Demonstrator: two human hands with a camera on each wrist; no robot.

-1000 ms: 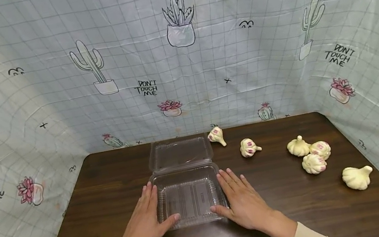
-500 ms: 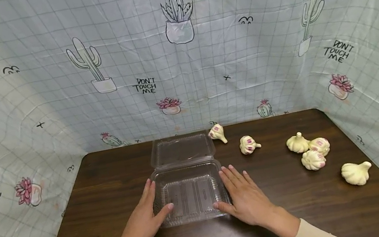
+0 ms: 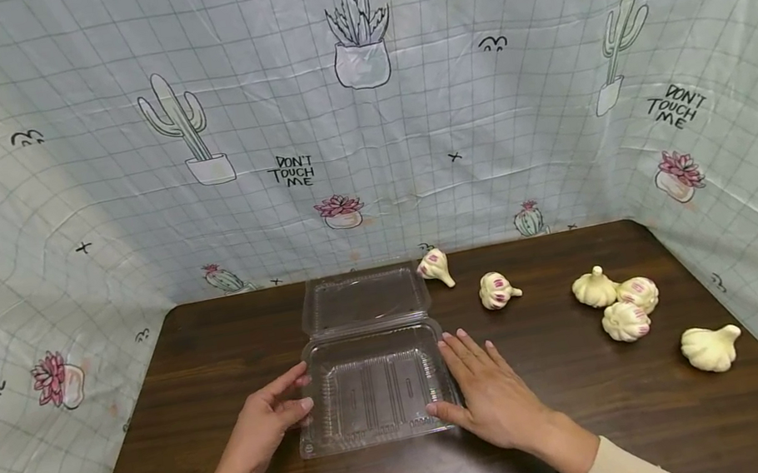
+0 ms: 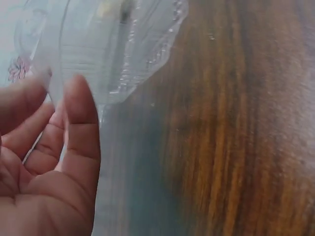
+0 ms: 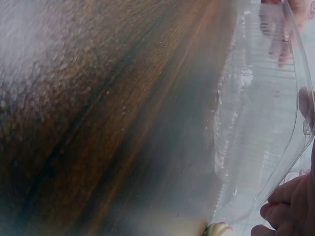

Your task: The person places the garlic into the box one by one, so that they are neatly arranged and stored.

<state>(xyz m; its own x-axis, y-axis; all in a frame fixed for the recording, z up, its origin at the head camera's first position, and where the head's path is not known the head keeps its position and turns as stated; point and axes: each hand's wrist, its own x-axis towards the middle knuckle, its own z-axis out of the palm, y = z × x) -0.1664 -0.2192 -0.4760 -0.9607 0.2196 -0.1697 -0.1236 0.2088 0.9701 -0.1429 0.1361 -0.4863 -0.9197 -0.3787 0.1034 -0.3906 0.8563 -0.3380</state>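
Observation:
A clear plastic clamshell container (image 3: 369,395) lies on the dark wooden table, its lid (image 3: 365,300) folded back flat behind the tray. At its left side is my left hand (image 3: 257,431), fingers bent with a gap between thumb and fingertips, the tips at the rim. In the left wrist view that hand's thumb and fingers stand either side of the blurred edge. My right hand (image 3: 491,398) rests along the right rim with straight fingers, its thumb over the near right corner. Nothing lies in the tray.
To the right are several garlic bulbs: one by the lid (image 3: 434,268), one farther right (image 3: 495,291), a cluster (image 3: 626,321), and one near the right edge (image 3: 708,348). A patterned curtain (image 3: 375,127) encloses the table's back and sides.
My left hand has slid left off the container's near left corner, its fingers bending and thumb lifting from the tray. My right hand stays on the rim. The garlic bulbs have not moved.

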